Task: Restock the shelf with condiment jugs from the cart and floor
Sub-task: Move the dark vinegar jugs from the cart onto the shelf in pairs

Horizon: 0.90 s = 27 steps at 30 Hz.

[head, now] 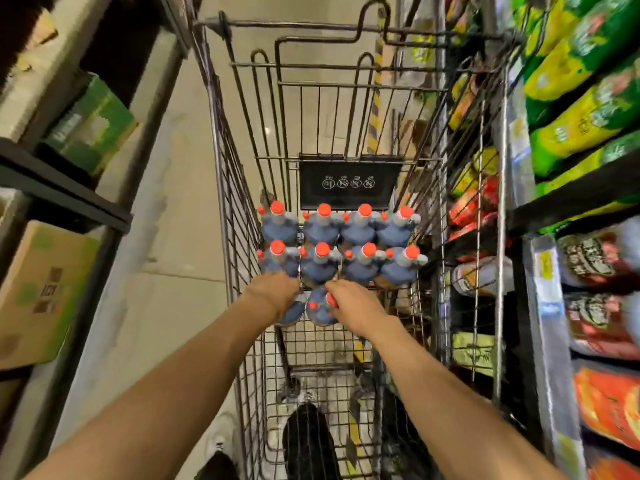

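Down in the cart (242, 188): both my hands, reaching in.
Jugs (341, 244): red caps, two rows of four at the far end — two more nearer me.
Left hand (275, 292): fingers curled over the near-left jug (292, 311).
Right hand (353, 304): gripping the near-right jug (320, 308) by its cap.
Shelf (571, 188): on my right — bagged goods, blurred.

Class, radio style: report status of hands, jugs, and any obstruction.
Left hand and right hand both down in cart, each on a front-row jug. Grip hidden. Eight more jugs behind. Nothing blocking.
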Each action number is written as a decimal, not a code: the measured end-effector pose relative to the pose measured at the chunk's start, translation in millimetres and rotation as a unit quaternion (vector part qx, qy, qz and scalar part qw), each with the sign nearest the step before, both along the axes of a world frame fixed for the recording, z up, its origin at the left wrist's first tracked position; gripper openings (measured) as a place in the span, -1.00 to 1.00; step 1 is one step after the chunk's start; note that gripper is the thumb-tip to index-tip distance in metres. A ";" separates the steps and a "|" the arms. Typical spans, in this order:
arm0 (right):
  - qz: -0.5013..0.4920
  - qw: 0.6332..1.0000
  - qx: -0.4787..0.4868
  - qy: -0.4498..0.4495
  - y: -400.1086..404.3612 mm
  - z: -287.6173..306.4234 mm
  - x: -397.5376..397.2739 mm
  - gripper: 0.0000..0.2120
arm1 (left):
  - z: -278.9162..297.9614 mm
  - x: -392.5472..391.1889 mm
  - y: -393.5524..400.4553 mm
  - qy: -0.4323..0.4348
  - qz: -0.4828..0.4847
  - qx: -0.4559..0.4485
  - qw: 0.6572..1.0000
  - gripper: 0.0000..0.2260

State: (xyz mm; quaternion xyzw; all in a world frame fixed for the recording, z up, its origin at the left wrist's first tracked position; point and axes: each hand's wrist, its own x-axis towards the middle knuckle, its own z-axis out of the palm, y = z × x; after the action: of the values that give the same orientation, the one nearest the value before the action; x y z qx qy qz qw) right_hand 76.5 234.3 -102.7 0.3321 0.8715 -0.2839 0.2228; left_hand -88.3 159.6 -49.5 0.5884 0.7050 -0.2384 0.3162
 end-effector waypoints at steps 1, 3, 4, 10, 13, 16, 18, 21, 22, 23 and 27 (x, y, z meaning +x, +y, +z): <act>-0.003 1.000 0.001 0.005 -0.9 -3.7 0.2 -0.56 | -2.7 -0.1 -1.4 -0.003 0.009 0.005 1.000 -0.68; -0.005 1.000 0.005 0.010 -1.3 -7.4 -1.0 -0.55 | -11.6 -2.5 -5.8 -0.012 0.021 0.023 0.999 -0.66; -0.006 1.000 0.008 0.013 -0.9 -7.8 -1.7 -0.54 | -16.2 -3.2 -8.2 -0.017 0.024 0.031 0.999 -0.65; -0.049 0.998 0.036 0.019 -5.7 -8.4 -0.4 -0.69 | -24.8 -0.5 -7.8 -0.034 0.036 0.049 0.998 -0.68; -0.087 0.995 0.043 0.032 -10.9 -4.8 4.0 -0.72 | -23.3 -0.1 -6.8 -0.040 0.023 0.039 0.998 -0.70; -0.111 0.992 0.042 0.047 -12.1 1.8 9.3 -0.69 | -16.8 0.5 -4.9 -0.038 0.017 0.037 0.998 -0.72; -0.113 0.990 0.055 0.060 -11.3 8.5 12.4 -0.72 | -6.5 -0.6 -3.7 -0.032 0.004 0.032 0.999 -0.76; -0.095 0.989 0.086 0.073 -11.1 25.6 17.8 -0.77 | 13.3 -5.8 -2.3 -0.025 -0.023 0.051 0.998 -0.73; -0.093 0.988 0.097 0.081 -10.9 32.7 19.1 -0.76 | 21.9 -8.2 -1.6 -0.022 -0.035 0.063 0.997 -0.73; -0.095 0.986 0.107 0.091 -10.9 40.2 20.5 -0.76 | 31.0 -9.9 -1.3 -0.020 -0.046 0.078 0.996 -0.72; -0.130 0.975 0.113 0.139 -10.0 81.2 20.8 -0.81 | 76.9 -17.7 0.2 -0.045 -0.066 0.126 0.989 -0.78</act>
State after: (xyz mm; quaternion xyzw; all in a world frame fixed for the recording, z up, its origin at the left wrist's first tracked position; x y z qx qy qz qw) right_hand 97.3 224.4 -21.4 0.4230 0.8696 -0.2539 0.0214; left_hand -106.0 159.8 27.5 0.6784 0.6744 -0.1417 0.2546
